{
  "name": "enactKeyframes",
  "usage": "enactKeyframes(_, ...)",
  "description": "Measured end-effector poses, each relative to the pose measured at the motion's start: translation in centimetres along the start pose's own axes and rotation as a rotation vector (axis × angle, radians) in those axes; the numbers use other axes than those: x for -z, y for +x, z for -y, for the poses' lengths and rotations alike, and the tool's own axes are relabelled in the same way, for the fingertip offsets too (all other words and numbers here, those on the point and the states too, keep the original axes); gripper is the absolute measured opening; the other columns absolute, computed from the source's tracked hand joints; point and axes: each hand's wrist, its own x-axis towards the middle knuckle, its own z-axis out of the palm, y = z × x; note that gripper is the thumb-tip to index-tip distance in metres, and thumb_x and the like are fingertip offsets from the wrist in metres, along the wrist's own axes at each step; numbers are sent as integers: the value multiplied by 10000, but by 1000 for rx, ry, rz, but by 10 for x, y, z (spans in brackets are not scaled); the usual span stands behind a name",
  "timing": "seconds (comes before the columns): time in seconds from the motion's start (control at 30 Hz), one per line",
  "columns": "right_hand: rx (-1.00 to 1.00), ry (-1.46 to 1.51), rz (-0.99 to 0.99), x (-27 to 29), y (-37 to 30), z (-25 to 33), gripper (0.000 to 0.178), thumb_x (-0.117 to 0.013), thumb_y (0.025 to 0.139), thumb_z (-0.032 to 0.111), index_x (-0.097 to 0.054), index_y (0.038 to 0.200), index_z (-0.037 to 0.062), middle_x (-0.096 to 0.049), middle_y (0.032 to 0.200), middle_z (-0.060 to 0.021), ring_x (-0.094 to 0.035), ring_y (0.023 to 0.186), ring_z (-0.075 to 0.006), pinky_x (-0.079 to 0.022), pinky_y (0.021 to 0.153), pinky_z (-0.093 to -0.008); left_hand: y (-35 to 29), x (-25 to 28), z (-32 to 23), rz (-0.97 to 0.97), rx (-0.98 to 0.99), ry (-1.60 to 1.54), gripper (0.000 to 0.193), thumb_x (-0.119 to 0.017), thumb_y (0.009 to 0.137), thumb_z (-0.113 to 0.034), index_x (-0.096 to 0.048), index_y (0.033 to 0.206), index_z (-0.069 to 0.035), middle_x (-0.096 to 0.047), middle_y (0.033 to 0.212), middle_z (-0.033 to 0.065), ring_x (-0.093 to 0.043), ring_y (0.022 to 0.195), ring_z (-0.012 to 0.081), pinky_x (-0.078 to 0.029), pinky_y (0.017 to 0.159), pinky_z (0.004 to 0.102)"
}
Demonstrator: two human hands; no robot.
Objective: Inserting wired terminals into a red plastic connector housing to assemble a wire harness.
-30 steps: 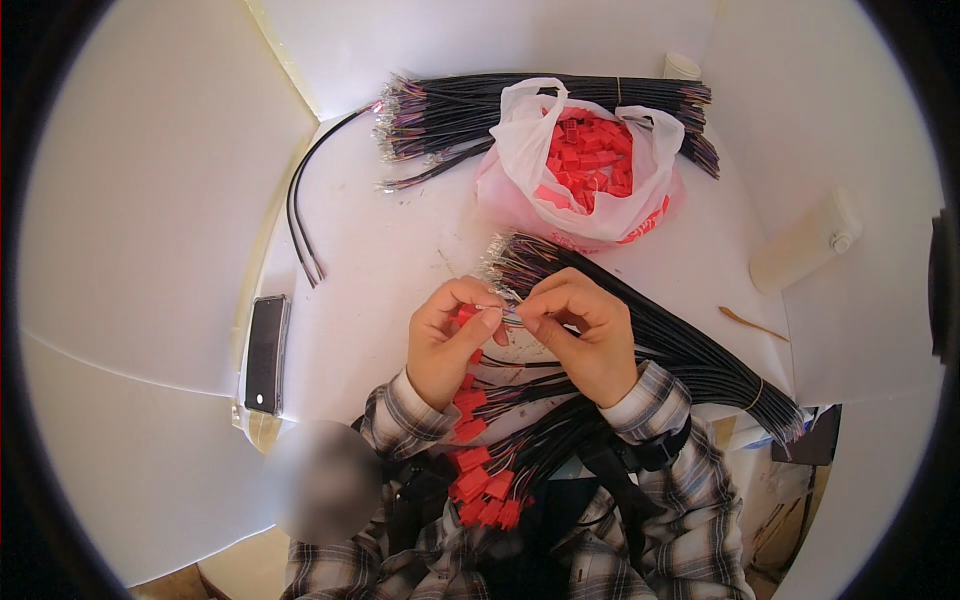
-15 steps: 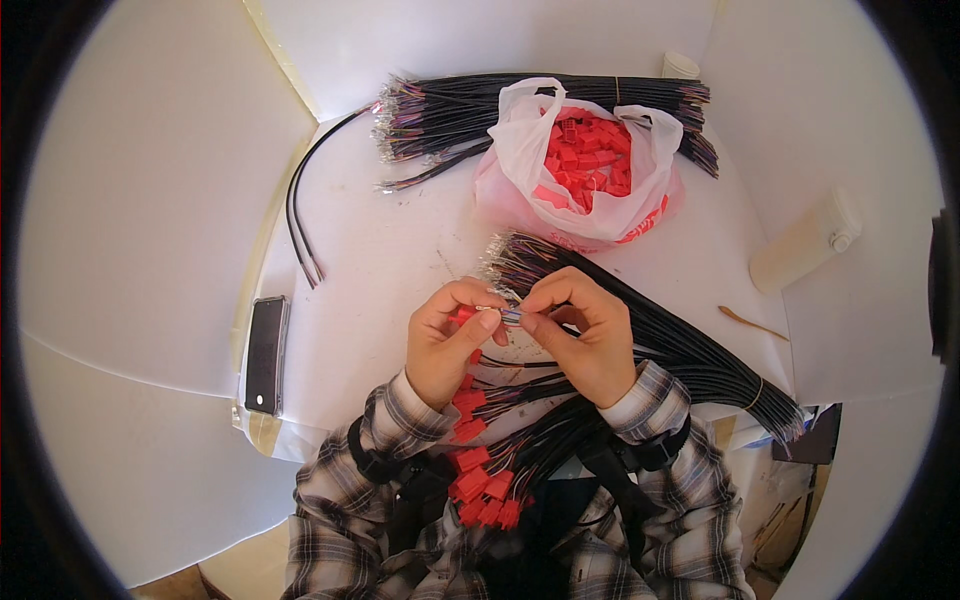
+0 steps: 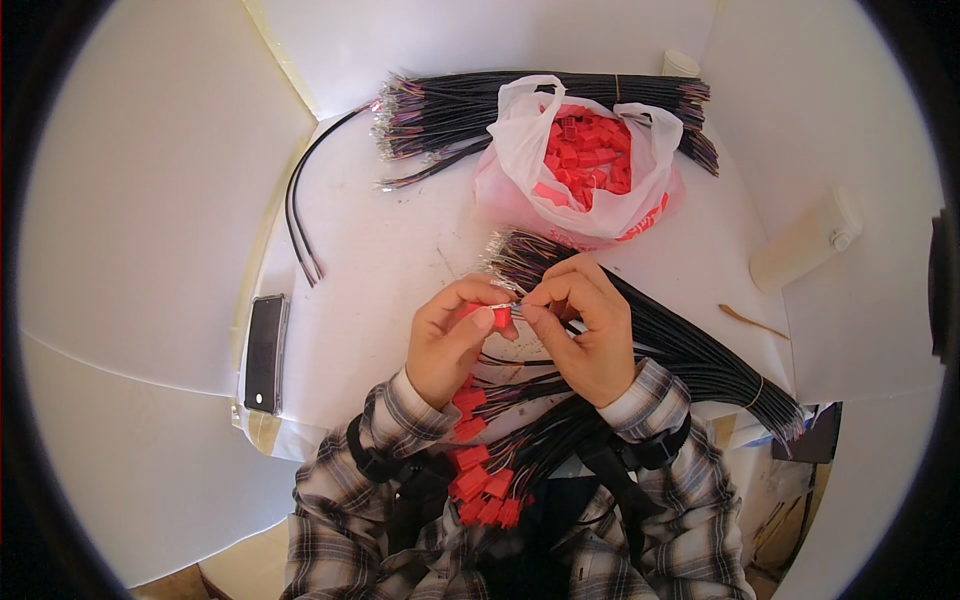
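My left hand [image 3: 450,335] pinches a small red connector housing [image 3: 501,316] between thumb and fingers. Close against it, my right hand [image 3: 583,325] grips the thin wires [image 3: 517,311] of a cable, their ends at the housing. Fingertips partly cover the spot where wire and housing meet, so I cannot tell how deep the wires sit. Under my wrists lie black cables with red connectors [image 3: 472,485] on their ends. Behind my right hand a thick bundle of black cables [image 3: 660,330] with bare wire tips runs diagonally over the table.
A white plastic bag [image 3: 520,190] full of red housings [image 3: 590,155] stands at the back, before another black cable bundle [image 3: 450,115]. At left are a phone [image 3: 265,355] and loose black cables [image 3: 292,205]. A pale bottle [image 3: 805,242] and a thin brown tool [image 3: 752,321] lie at right.
The red housing has turned and come further out between my left fingers, facing the wires. My right fingers have shifted slightly along the wires.
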Motion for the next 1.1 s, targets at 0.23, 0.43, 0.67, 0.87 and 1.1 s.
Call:
enactKeyframes(0.23, 102, -116, -26, 2, 3, 0, 114, -585, 707, 6, -516, 796, 20, -500, 914, -132, -542, 724, -232, -452, 598, -287, 0, 0, -1, -42, 86, -117, 238, -491, 853, -93, -486, 1066, 12, -561, 948, 99, -560, 864, 203, -441, 796, 341)
enactKeyframes(0.43, 194, -177, -6, 5, 5, -4, 143, -588, 657, -7, -492, 762, 13, -503, 990, -167, -547, 796, -292, -456, 685, -329, 1, 0, -1, -80, 91, -179, 254, -488, 867, -112, -477, 1091, 5, -575, 966, 114, -565, 871, 200, -444, 800, 335)
enactKeyframes(0.67, 223, -143, 11, 4, 5, -5, 150, -599, 623, -12, -494, 724, 25, -504, 1013, -163, -556, 803, -282, -456, 690, -325, 1, 4, 1, -136, 68, -179, 281, -500, 863, -114, -456, 1117, -3, -587, 957, 105, -577, 859, 191, -449, 797, 326)
enactKeyframes(0.87, 205, -125, 19, 4, 6, -3, 130, -600, 629, -7, -505, 710, 27, -502, 1035, -158, -561, 798, -256, -458, 697, -312, 2, 3, 0, -137, 43, -180, 265, -521, 845, -81, -459, 1096, -24, -585, 955, 104, -572, 872, 192, -455, 802, 340)
enactKeyframes(1.1, 188, -79, 28, 6, 5, -4, 115, -598, 641, 2, -514, 717, 23, -501, 1038, -166, -551, 828, -265, -448, 722, -316, 2, 2, 3, -72, -7, -166, 221, -526, 829, -30, -465, 1041, -31, -573, 981, 123, -566, 889, 203, -456, 807, 355)
